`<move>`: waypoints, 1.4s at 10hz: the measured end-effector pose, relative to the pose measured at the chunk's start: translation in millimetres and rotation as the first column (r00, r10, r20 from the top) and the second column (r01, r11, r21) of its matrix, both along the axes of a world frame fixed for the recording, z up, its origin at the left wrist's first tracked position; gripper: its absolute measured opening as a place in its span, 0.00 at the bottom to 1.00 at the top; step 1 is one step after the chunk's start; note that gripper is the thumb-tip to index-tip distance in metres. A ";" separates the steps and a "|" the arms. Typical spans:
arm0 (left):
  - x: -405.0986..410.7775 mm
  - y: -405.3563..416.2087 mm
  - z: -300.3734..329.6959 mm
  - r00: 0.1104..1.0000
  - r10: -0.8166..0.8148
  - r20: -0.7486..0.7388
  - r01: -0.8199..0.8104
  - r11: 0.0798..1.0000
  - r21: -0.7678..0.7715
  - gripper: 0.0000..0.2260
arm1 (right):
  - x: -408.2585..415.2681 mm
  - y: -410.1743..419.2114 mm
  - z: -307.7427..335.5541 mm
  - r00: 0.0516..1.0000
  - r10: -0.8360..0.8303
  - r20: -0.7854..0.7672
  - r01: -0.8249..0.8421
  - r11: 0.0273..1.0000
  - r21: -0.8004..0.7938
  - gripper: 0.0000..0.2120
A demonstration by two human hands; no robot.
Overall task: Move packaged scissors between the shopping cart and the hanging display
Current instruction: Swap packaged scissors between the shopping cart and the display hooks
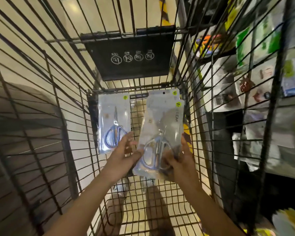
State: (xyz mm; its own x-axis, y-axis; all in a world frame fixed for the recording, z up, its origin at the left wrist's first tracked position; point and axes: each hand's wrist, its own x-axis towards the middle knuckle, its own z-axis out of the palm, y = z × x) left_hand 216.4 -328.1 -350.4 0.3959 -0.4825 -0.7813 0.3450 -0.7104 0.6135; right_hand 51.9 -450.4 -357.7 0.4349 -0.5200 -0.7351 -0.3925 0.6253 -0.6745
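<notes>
While both arms reach into shopping cart (85,150), my right hand (182,166) grips stack of scissors packs (162,132) at lower right edge, thumb on front; left hand (124,155) w/ fingers loose, touching stack's left edge; another scissors pack (114,121) lies flat on cart floor, just left; blurred shelves (255,65) outside, right.

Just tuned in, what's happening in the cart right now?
A person is reaching into a wire shopping cart with both hands. The right hand grips the lower edge of a stack of packaged scissors, apparently two packs overlapping, held above the cart floor. The left hand touches the stack's left edge with relaxed fingers. Another scissors pack lies on the cart floor to the left. Store shelves with blurred goods stand beyond the cart's right wall.
</notes>
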 end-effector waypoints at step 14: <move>-1.4 35.2 35.5 0.918 0.377 0.126 -0.370 0.926 -0.074 0.38 | 15.4 4.9 -74.1 0.929 0.016 -0.369 -0.154 0.925 -0.348 0.46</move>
State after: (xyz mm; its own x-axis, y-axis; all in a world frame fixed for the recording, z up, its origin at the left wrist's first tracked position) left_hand 215.1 -292.9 -314.9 0.6550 -0.3142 -0.6872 0.4905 -0.5150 0.7030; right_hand 67.3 -445.5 -431.8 0.2376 -0.7533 -0.6133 -0.6871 0.3159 -0.6543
